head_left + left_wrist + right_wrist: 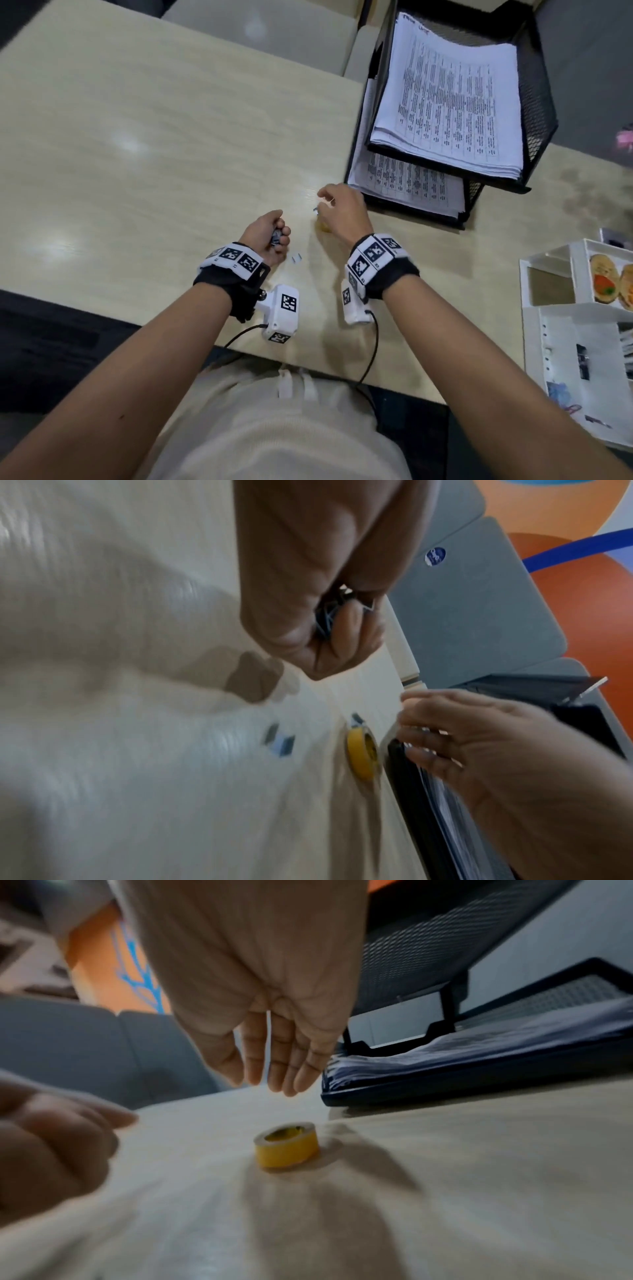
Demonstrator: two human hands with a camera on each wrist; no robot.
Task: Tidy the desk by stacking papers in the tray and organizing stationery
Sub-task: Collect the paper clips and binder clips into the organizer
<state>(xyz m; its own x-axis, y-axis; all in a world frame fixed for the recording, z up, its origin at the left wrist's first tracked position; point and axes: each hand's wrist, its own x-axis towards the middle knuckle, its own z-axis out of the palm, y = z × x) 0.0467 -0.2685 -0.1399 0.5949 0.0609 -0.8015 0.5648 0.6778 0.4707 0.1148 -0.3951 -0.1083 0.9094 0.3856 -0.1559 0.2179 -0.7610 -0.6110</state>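
Note:
My left hand hovers low over the desk, curled into a fist round several small dark binder clips. Two more clips lie loose on the desk just right of that fist. My right hand hangs open above the desk, fingers straight and pointing down, holding nothing. Below its palm stands a yellow tape roll, and one small clip lies beside the roll. The black two-tier mesh tray holds printed papers on both levels, right of my right hand.
A white organizer with round yellow items and a punched sheet lies at the desk's right edge. Grey seats stand beyond the far edge. The pale wooden desk stretches to the left. Cables hang from both wrist cameras.

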